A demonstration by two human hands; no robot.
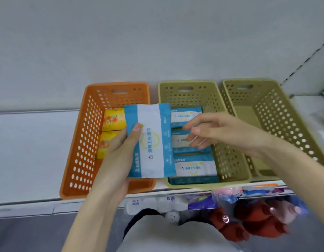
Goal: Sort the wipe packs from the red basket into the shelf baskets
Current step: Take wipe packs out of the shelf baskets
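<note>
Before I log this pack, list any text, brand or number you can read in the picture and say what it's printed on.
"10": blue edge of the blue-and-white wipe pack in the left hand.
"酒精卫生湿巾": front pack in the middle basket; the same line shows on the rear pack.
Held pack's main text: blurred, sideways, unreadable.
Yellow packs: no legible text.
White bottle below the shelf: characters too blurred.

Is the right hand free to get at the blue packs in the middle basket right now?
Probably yes: the right hand is empty, fingers spread over the blue packs in the open-topped middle basket, nothing between.

Bright, even, near-shadowless light; soft focus, motion blur lower right, wide-angle bending at edges.
</note>
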